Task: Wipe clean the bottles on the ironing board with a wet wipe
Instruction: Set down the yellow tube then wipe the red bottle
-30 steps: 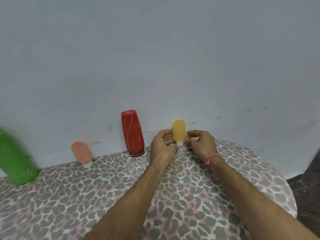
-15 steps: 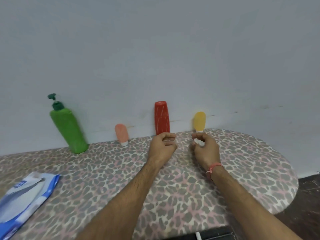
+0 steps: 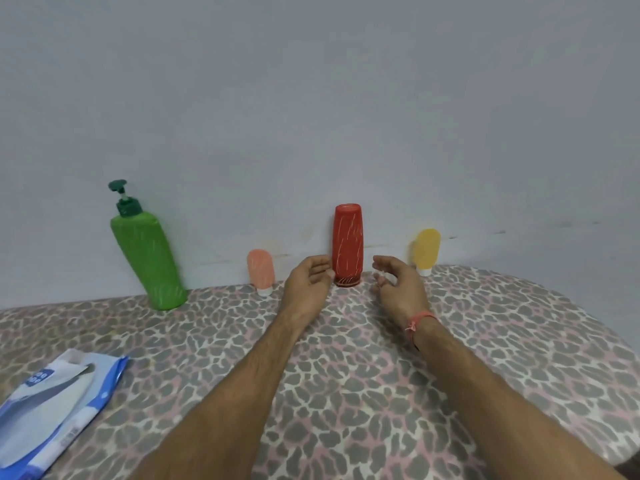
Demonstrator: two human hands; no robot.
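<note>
Standing upside down at the wall, the red bottle (image 3: 347,249) sits between the left hand (image 3: 308,284) and right hand (image 3: 398,284), both loosely curled, holding nothing visible. Green pump bottle (image 3: 147,254), peach tube (image 3: 260,271), yellow tube (image 3: 426,251) and wipes packet (image 3: 52,407) share the ironing board (image 3: 346,375).

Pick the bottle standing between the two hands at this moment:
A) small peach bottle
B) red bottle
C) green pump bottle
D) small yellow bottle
B: the red bottle stands upright by the wall, with the left hand and right hand on either side.
</note>
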